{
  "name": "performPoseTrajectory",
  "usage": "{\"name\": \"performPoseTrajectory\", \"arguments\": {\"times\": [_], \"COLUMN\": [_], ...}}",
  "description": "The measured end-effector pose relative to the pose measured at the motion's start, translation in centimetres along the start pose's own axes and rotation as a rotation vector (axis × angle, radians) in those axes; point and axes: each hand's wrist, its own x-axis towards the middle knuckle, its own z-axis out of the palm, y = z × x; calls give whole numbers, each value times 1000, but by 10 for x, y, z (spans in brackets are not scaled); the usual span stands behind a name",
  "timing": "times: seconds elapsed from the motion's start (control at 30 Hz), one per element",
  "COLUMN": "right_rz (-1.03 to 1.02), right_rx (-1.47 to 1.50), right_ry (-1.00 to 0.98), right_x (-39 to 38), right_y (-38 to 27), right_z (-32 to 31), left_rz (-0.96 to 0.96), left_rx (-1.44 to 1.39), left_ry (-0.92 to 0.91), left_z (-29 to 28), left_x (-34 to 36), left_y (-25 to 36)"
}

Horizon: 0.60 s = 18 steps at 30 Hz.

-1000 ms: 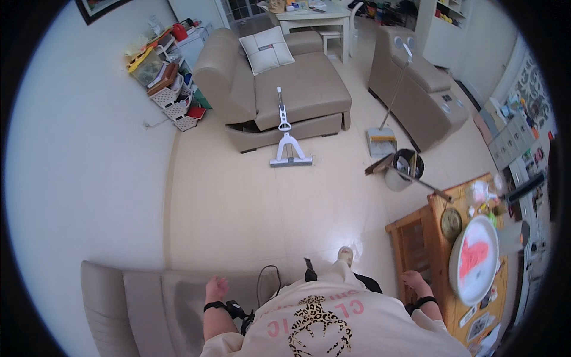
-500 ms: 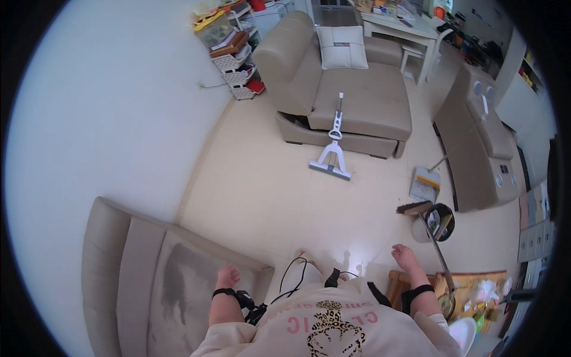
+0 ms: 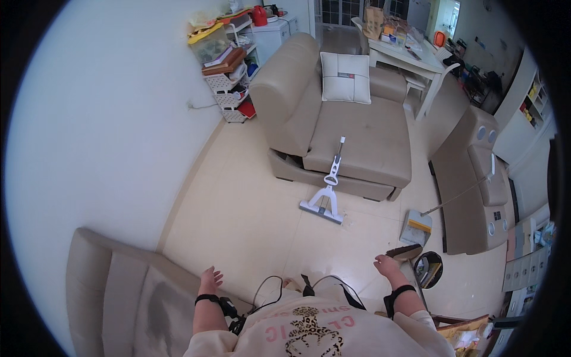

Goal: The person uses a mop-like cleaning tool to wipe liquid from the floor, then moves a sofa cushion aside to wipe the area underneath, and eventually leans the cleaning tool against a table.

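Largest in front of me is the beige chaise sofa [image 3: 360, 137], with the grey seat [image 3: 122, 297] at my left and a second beige sofa piece [image 3: 470, 196] to the right; farther back stands the white desk [image 3: 399, 59]. Before the chaise, the squeeze mop [image 3: 329, 188] has its head on the floor [image 3: 256, 196]. To the right are the dustpan [image 3: 416, 221], the bin [image 3: 441, 269] and, just beside the bin, the brown broom [image 3: 404, 252], nearest to my right hand [image 3: 388, 266]; I cannot tell whether they touch. My left hand [image 3: 210, 277] is near the grey seat, its grip loosely spread and bare; my right grip is half-curled, nothing seen in it. I judge this a free-handed moment; taking hold of anything would call for a reach and closing fingers. My shirt [image 3: 363, 336] carries pink lettering around a leopard-print figure; the label [image 3: 346, 75] on the pale cushion [image 3: 346, 89] is too small to read.
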Motion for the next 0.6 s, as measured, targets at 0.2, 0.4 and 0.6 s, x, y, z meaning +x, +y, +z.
{"name": "performPoseTrajectory", "arguments": {"times": [0.2,0.4,0.6], "right_rz": [-99,-83,-235], "right_rx": [-110,-288,-556], "right_ry": [-13,72,238], "right_x": [111,245,350], "right_y": [-36,-97,-167], "right_z": [-26,-69,-123], "left_rz": [-19,-161,-144], "left_rx": [40,-108,-169], "left_ry": [0,290,379], "left_z": [19,-28,-8], "left_x": [1,-61,-120], "left_y": [15,1,-39]}}
